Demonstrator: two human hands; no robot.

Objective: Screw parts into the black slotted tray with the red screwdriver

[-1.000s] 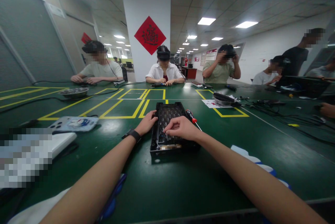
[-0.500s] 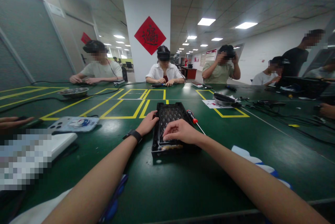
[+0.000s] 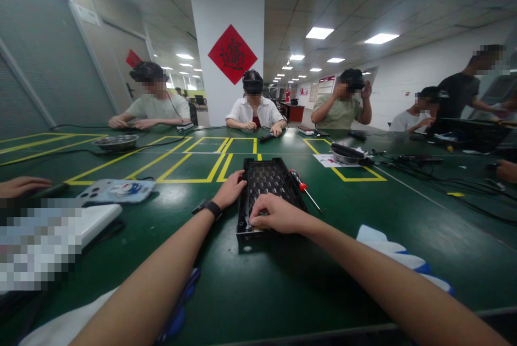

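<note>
Black plastic casing (image 3: 267, 181) lies open on the green surface (image 3: 226, 286) at the centre of the frame. Compared with half a second ago, the right hand (image 3: 278, 215) has dropped slightly lower in the frame, to the casing's near end; that suggests attention has moved to the near left corner. Its thumb and index finger look drawn together at the tips, though whether anything small is caught between them cannot be told. The left hand (image 3: 229, 191) has stayed along the casing's left edge, its fingers lying against the rim, probably steadying it; whether they grip cannot be told, since their undersides are out of sight. More of the shaft of the red and black screwdriver (image 3: 302, 186), just right of the casing, now shows.

Most of the tan strip at the casing's near end is now covered by the right hand, as is the near right corner. Detail inside the casing is too dark and fine to make out. A co-worker's hand (image 3: 25, 186) is cut off by the left edge, above a pixelated patch. At lower left, the forearm partly covers a white and blue glove-like item (image 3: 76, 308).
</note>
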